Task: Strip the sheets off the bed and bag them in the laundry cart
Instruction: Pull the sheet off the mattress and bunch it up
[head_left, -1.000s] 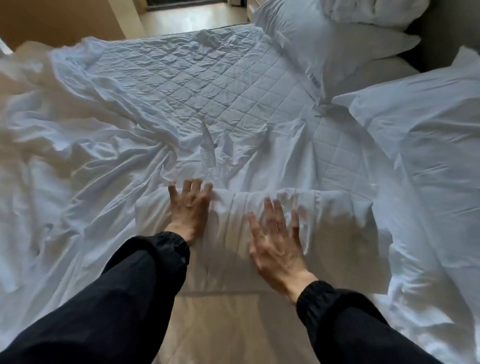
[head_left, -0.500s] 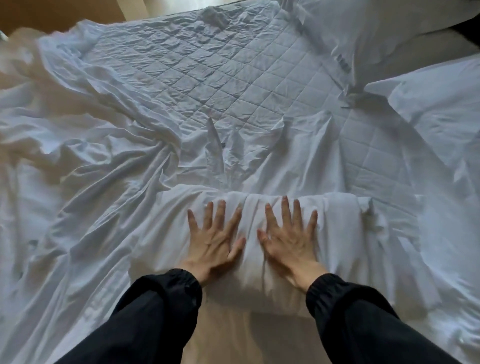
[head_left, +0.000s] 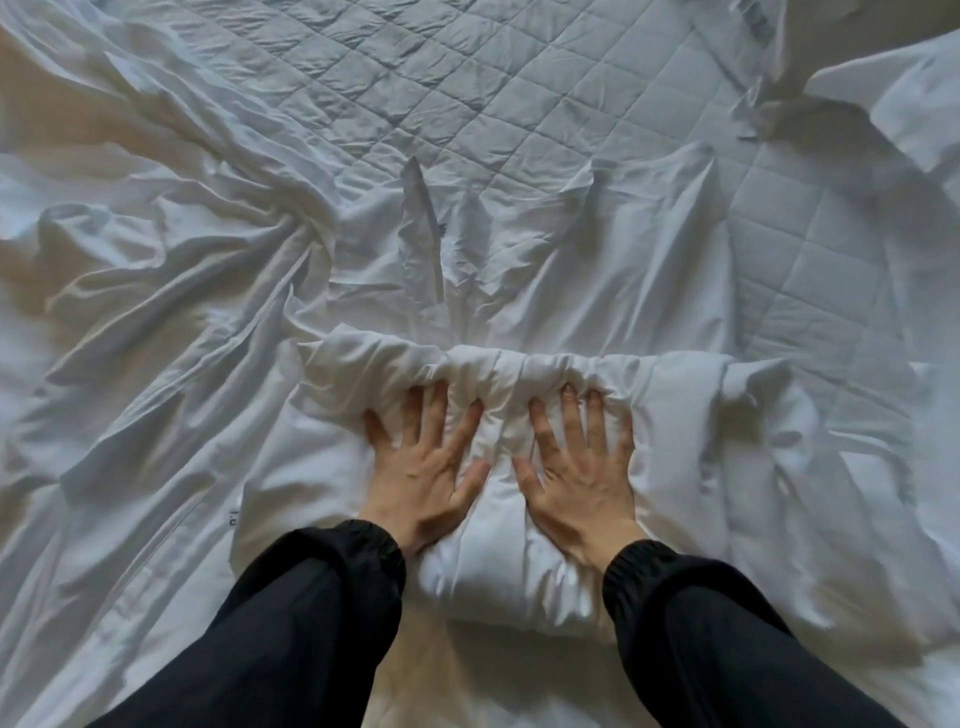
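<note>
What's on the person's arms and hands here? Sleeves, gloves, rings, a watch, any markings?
Both arms are in black long sleeves. The left sleeve and right sleeve are plain fabric, and each ends in a gathered elastic cuff at the wrist. No logos or markings show. The left hand and right hand are bare, with no gloves, rings or watch in view.

White sheet (head_left: 519, 291) — crumpled, partly rolled (thick bundle) — lies on the quilted bed (head_left: 415, 78).
</note>
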